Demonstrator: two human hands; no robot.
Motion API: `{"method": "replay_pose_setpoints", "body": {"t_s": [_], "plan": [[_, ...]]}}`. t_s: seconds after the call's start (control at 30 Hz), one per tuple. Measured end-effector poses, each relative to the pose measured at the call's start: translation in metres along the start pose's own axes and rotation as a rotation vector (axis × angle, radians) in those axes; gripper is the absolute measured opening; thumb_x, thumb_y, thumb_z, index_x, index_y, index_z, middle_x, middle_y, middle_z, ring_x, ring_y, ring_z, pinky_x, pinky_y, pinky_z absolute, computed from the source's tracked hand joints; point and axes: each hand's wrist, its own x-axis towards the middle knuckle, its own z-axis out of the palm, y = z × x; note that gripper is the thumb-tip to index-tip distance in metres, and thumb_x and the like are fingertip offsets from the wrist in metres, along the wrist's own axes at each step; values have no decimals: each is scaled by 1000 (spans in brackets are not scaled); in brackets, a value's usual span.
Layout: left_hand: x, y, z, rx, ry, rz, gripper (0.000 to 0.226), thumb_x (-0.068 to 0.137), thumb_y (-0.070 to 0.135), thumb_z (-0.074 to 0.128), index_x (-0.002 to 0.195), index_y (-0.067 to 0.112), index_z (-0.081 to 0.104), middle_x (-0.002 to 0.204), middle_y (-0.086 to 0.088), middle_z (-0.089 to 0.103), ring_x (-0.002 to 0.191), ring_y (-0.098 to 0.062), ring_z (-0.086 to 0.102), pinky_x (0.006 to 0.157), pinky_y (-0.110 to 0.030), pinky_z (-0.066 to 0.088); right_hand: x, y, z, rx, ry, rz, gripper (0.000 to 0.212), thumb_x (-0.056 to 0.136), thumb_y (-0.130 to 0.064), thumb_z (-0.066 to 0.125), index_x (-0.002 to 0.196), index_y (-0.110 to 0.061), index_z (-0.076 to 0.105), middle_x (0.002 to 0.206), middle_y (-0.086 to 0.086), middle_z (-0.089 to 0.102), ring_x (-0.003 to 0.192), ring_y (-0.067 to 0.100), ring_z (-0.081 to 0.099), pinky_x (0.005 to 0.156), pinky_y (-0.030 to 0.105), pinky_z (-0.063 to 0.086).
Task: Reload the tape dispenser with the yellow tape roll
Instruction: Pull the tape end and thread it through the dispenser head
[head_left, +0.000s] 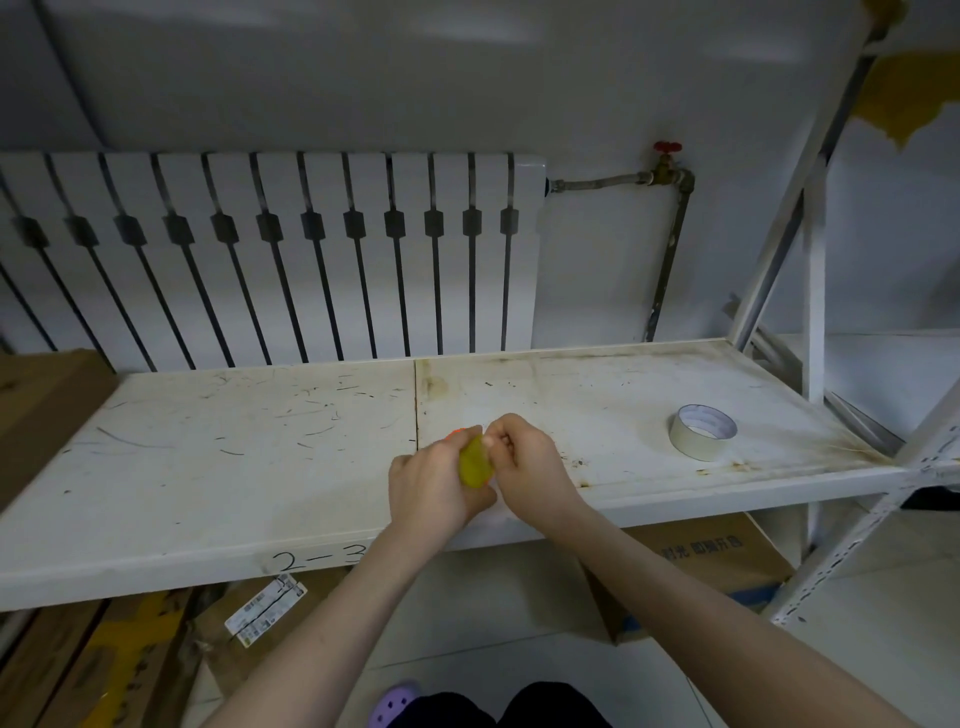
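Only the head view here, so one pass through it.

Dead centre of the frame, both hands are bunched together just above the front half of the white metal shelf (260, 441). The left hand (431, 488) is wrapped around the yellow tape roll (475, 462), fingers closed on it from the left and underneath, so the roll stands on edge with its face turned toward the other hand. A sliver of orange pokes out above the left knuckles; my guess is that's the tape dispenser (458, 431), but it's nearly all hidden so I can't say how it sits against the roll.

The right hand (530, 467) has its fingertips pinched together right at the top edge of the roll. Looks to me like it's picking at the loose end of the tape or steadying the roll onto the hub, which would explain why the left hand is doing the bracing while the right does the fiddly bit. Can't tell if anything is actually between those fingertips.

Holding it all low over the shelf makes sense too: somewhere to rest and nothing falls far.

Over in the right part of the frame, well apart from the hands, a white tape roll (702, 431) lies flat on the shelf. Not part of the job as far as I can judge, just parked out of the way.

Below the shelf, lower right, there's a cardboard box (727, 566) on the floor.
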Motion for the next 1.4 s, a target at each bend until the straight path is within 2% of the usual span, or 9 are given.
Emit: {"method": "replay_pose_setpoints", "body": {"t_s": [0.23, 0.37, 0.5, 0.6, 0.67, 0.77, 0.9, 1.1, 1.4], "plan": [[16, -9, -24, 107, -121, -8, 65, 64, 42, 66, 127, 39, 50, 110, 7, 67, 105, -20, 59, 86, -33, 33, 13, -30, -26, 175, 63, -53, 17, 95, -9, 42, 81, -14, 50, 70, -4, 51, 67, 12, 49, 67, 27, 44], [17, -16, -35, 146, -150, 35, 66, 63, 42, 68, 126, 36, 52, 116, 7, 60, 107, -19, 57, 83, -34, 33, 26, -27, -35, 223, 21, 70, 15, 97, -12, 41, 87, -12, 53, 75, -2, 54, 71, 11, 51, 74, 29, 47], [12, -27, -38, 225, -126, 84, 55, 64, 43, 67, 117, 35, 57, 111, 6, 61, 103, -19, 58, 79, -34, 35, 33, -22, -37, 378, -24, 193, 28, 101, -18, 35, 83, -7, 53, 72, 0, 51, 66, 10, 49, 67, 21, 46], [10, -37, -39, 264, -125, 79, 53, 65, 45, 66, 116, 35, 56, 108, 7, 63, 102, -19, 58, 82, -36, 39, 34, -21, -30, 289, -96, 196, 19, 93, -27, 56, 83, -10, 55, 76, 2, 53, 72, 12, 52, 76, 27, 48], [9, -40, -38, 289, -126, 57, 48, 61, 49, 65, 107, 33, 59, 101, 7, 63, 98, -19, 60, 82, -37, 42, 34, -22, -21, 265, -91, 179, 14, 84, -17, 69, 86, -14, 56, 78, 0, 54, 75, 12, 53, 75, 25, 48], [7, -38, -35, 300, -148, -17, 47, 56, 52, 66, 96, 29, 61, 93, 7, 63, 90, -18, 60, 77, -35, 44, 37, -24, -7, 256, -55, 149, 19, 82, -12, 70, 77, -21, 54, 74, -1, 56, 73, 15, 56, 75, 30, 51], [8, -33, -35, 303, -174, -19, 49, 62, 45, 69, 107, 27, 59, 101, 4, 64, 95, -19, 60, 78, -34, 43, 40, -22, -6, 189, 13, 102, 16, 86, -17, 65, 76, -23, 54, 76, 2, 60, 77, 20, 60, 79, 37, 54], [13, -34, -39, 161, -419, 32, 61, 70, 22, 68, 126, 33, 48, 125, 3, 59, 115, -24, 54, 98, -42, 43, 41, -15, -16, 178, 24, 99, 8, 90, -16, 59, 83, -15, 55, 71, -1, 57, 68, 13, 59, 66, 29, 52], [26, -40, -31, 0, -393, -37, 53, 65, 19, 74, 114, 25, 55, 114, -3, 57, 99, -21, 55, 72, -30, 51, 44, 2, -18, 311, 113, 204, 5, 92, -9, 55, 89, -6, 54, 71, 3, 54, 64, 12, 56, 55, 21, 51]]}}
